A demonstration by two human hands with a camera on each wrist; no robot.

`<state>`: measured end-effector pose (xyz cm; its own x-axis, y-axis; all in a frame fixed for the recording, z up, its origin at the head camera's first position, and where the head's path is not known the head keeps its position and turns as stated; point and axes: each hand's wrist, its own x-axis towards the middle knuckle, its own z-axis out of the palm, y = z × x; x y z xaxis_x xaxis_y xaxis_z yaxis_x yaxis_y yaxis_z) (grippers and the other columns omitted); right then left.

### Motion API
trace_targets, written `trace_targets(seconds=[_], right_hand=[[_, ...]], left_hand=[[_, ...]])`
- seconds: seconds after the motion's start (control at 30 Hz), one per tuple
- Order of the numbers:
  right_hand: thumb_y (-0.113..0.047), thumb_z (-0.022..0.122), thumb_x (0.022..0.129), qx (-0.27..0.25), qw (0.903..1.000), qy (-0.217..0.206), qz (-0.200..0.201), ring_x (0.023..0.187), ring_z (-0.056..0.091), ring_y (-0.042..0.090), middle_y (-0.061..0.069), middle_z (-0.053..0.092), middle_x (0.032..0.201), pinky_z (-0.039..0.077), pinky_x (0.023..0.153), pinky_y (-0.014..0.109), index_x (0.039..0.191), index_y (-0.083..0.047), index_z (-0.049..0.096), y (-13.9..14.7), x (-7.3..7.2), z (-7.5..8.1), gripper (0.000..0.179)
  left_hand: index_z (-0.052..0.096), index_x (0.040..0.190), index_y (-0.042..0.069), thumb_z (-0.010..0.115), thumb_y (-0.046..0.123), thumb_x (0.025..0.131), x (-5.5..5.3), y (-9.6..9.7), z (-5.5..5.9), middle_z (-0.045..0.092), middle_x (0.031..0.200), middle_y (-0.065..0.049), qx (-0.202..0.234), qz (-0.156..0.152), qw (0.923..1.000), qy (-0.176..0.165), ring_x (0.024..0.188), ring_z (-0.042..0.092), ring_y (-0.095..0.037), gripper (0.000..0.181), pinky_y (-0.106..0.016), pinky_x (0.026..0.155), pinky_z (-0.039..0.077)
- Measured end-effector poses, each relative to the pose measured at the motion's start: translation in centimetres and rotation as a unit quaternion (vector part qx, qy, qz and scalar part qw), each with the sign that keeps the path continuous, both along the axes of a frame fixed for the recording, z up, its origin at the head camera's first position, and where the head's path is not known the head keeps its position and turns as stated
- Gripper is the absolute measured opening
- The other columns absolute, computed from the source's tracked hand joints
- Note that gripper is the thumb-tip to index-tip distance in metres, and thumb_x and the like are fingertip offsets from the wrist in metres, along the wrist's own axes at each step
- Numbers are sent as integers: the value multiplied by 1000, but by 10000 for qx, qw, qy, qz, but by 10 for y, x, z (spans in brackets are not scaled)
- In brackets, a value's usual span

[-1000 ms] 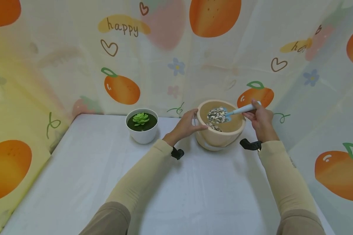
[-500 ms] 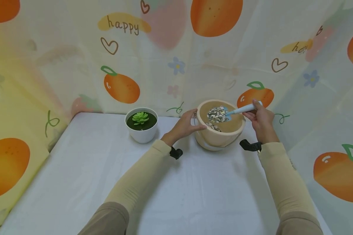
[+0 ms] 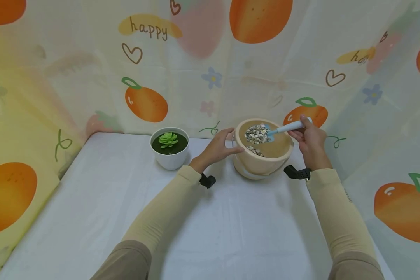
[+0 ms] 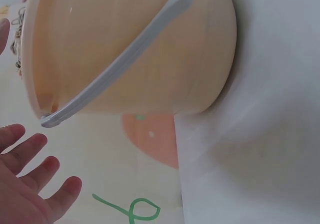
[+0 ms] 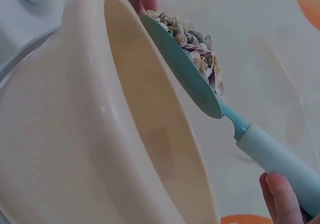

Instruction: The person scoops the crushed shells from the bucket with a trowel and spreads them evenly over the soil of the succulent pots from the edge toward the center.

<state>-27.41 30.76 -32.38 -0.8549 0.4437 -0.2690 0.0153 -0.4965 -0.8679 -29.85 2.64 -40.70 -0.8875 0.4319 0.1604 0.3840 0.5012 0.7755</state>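
My right hand (image 3: 312, 143) grips the pale blue handle of a small trowel (image 3: 289, 126). Its blade carries a heap of small seashells (image 5: 192, 49) above the rim of a cream bucket (image 3: 262, 165), as the right wrist view shows. More shells (image 3: 255, 151) lie inside the bucket, partly hidden by its near wall. At the bucket's left side is my left hand (image 3: 215, 148), thumb and fingers spread around the rim. In the left wrist view its fingertips stand a little apart from the bucket and its grey carrying handle (image 4: 120, 64).
To the left, a white pot (image 3: 171, 160) holds a green succulent (image 3: 168, 140). Both stand near the back edge of a table with a white cloth (image 3: 210, 233). A fruit-printed curtain (image 3: 189, 93) hangs close behind the bucket and along both sides.
My left hand has eased slightly left, its thumb drawing back from the bucket's rim. The loaded trowel has shifted slightly left and up, still in my right hand.
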Motion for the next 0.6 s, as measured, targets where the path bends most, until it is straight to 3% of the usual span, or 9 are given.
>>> trace_targets(seconds=[0.33, 0.47, 0.6], right_hand=[[-30, 76, 82, 88, 9998, 157, -10, 80, 75, 20, 8, 70, 85, 59, 74, 31, 106, -8, 65, -12, 0, 0, 34], [-28, 76, 83, 7, 9998, 193, 16, 78, 75, 20, 9, 71, 87, 59, 72, 31, 114, -6, 63, -15, 0, 1, 41], [-26, 75, 84, -53, 9997, 243, 40, 76, 75, 20, 9, 71, 83, 59, 71, 31, 111, -5, 64, -19, -2, 1, 36]], left_hand=[[30, 153, 12, 73, 51, 83, 2, -16, 6, 31, 159, -8, -100, 63, 9999, -56, 148, 26, -27, 91, -48, 119, 27], [29, 153, 13, 72, 53, 82, 4, -21, 8, 30, 159, -7, -252, 82, 9996, -19, 149, 25, -26, 93, -48, 119, 27], [29, 153, 12, 73, 52, 82, 5, -27, 10, 30, 159, -8, -311, 126, 9993, 132, 148, 25, -27, 93, -47, 119, 28]])
